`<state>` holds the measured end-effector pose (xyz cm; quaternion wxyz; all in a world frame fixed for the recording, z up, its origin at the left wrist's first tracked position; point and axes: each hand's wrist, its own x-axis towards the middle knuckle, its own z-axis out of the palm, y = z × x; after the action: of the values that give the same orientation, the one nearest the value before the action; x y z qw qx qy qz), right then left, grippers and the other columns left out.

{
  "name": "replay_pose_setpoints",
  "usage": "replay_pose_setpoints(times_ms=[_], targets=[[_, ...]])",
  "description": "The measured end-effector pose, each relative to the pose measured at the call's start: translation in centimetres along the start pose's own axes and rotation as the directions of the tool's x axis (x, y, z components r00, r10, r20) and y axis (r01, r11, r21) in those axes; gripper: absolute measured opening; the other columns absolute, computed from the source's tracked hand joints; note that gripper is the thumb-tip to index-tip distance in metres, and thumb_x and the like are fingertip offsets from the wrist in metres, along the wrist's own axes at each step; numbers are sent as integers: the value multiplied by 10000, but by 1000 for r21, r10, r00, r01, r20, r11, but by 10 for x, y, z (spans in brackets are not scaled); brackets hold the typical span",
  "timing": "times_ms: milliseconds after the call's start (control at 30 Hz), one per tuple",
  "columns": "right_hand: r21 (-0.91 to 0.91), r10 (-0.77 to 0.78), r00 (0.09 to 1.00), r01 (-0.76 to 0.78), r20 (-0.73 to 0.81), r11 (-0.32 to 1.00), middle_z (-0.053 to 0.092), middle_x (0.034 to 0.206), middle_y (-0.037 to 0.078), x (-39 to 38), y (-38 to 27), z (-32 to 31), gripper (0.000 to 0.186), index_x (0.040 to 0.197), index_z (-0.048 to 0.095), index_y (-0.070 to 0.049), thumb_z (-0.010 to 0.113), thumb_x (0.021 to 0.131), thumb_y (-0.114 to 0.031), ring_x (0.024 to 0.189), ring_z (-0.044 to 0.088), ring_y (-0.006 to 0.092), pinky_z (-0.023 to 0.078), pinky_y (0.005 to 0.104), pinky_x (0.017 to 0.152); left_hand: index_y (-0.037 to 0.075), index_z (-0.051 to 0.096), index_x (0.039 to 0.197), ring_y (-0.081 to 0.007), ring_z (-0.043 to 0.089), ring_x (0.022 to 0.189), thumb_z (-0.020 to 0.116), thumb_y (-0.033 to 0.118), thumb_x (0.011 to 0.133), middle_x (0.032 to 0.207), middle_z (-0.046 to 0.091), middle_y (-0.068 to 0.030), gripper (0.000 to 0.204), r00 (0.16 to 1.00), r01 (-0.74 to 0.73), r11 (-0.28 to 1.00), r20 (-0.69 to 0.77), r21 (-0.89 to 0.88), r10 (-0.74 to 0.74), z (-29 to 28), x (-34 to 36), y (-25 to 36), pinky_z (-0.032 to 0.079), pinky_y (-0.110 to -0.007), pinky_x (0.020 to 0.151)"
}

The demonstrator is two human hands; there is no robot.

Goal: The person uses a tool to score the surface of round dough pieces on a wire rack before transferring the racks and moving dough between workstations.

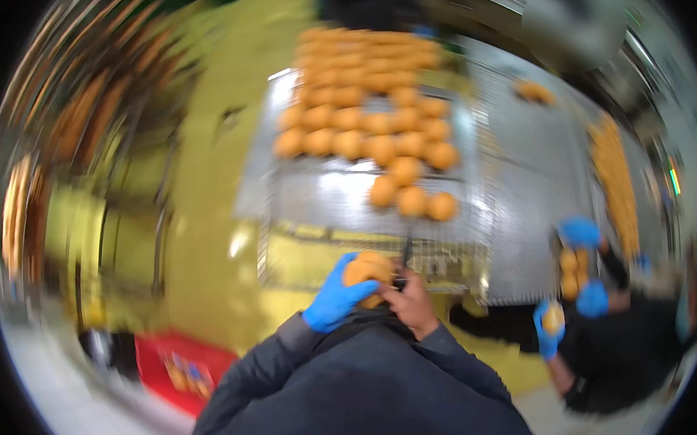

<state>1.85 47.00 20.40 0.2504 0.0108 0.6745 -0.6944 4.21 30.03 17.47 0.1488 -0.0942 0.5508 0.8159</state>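
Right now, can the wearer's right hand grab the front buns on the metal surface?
Probably not without freeing itself: the right hand grips a dark knife-like tool. Otherwise the way to the front buns looks free, nothing tall standing between.

Racks [86,105] to the left smear into streaks; I can't make out what fills the red crate [155,365]; the left hand [329,300] partly hides a round orange piece [369,270].

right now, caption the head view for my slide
Blue-gloved left hand holding a round orange bun, bare right hand gripping a slim dark tool, rows of buns beyond.
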Motion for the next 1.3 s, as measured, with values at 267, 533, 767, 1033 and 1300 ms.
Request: replay_pose_setpoints(times_ms=[267, 533, 767, 1033, 1300], targets=[[-273, 135, 964, -69, 230, 960, 662, 882, 48, -13, 34, 69, 383, 1241, 605, 20, 664, 883, -101, 614, 513, 49, 373, 174, 472, 34, 654, 972, -167, 607, 876, 628, 427, 903, 947, 636, -81, 400, 545, -166, 981, -838, -96, 10, -97, -153, -117, 494, -292, 773], [-489, 332, 875, -130, 353, 863, 629, 725, 2, -21, 57, 67, 263, 1126, 683, -16, 679, 883, -117, 559, 496, 27, 336, 168, 469, 177, 136, 1517, -420, 407, 1307, 603, 679, 821, 1457, 369, -192, 977, -34, -980, 197, -963, -20, -268, -335, -485, -277, 390, -522, 1070], [-648, 344, 798, 75, 495, 758, 733, 952, 129, -39, 85, 31, 327, 1083, 708, -25, 719, 869, -272, 830, 679, 238, 499, 326, 765, 35, 500, 1326, -252, 576, 1131, 564, 337, 971, 1239, 590, -143, 470, 16, -325, 944, -998, 54, 62, -316, -246, -171, 440, -382, 991], [-234, 228, 912, -153, 340, 960, 740, 902, 76, -72, 38, -29, 202, 980, 730, -6, 744, 830, -141, 840, 675, 140, 507, 288, 773, 43, 588, 1230, -296, 569, 1132, 680, 95, 859, 1214, 600, -154, 385, 727, -301, 598, -226, 743, 648, -76, 5, -42, 434, -379, 1001], [-154, 131, 990, -122, 48, 981, 728, 888, 71, -53, 55, -92, 235, 1013, 710, 31, 740, 831, -115, 819, 657, 108, 498, 250, 769, 119, 335, 1487, -412, 326, 1379, 617, 289, 895, 1501, 325, -227, 678, 832, -339, -34, 316, 940, 456, -11, 165, -32, 256, -531, 1128]])
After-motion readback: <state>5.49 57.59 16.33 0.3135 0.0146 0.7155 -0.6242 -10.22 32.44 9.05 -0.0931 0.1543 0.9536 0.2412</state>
